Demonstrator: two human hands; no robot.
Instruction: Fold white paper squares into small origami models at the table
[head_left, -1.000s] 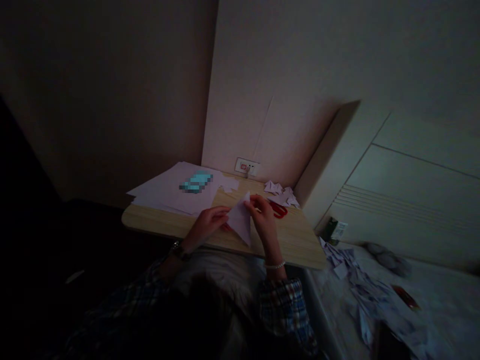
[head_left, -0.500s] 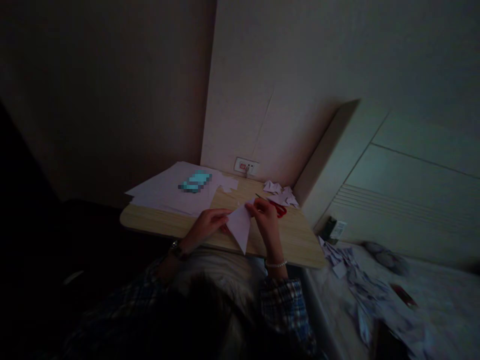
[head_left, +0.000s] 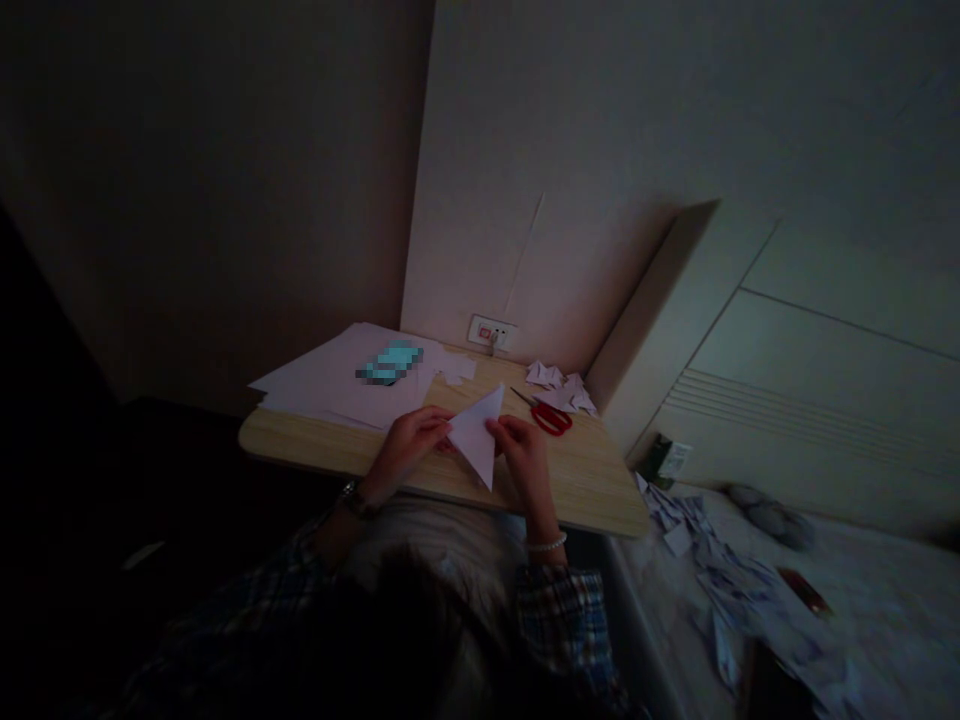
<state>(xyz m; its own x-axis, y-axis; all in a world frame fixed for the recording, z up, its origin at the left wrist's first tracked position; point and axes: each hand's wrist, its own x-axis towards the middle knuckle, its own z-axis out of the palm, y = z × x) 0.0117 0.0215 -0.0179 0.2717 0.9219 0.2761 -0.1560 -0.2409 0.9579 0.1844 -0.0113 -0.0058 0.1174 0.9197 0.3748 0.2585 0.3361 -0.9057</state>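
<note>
White paper [head_left: 474, 436] is looking light, thin and easy to crease or tear, so we are pinching it by its edges above the table [head_left: 589, 485], left hand [head_left: 411, 441] at one corner and right hand [head_left: 523, 447] along the other side. Its back is hiding from us, and the dark is blurring its folds.

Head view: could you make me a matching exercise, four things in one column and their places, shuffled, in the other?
1. Folded paper
2. Scissors
3. Socket plate
4. Pixelated blue item

A. On large white sheets
B. On the wall
C. Held by the left hand and right hand
D. On the wooden tabletop

Pairs: 1-C, 2-D, 3-B, 4-A
</note>
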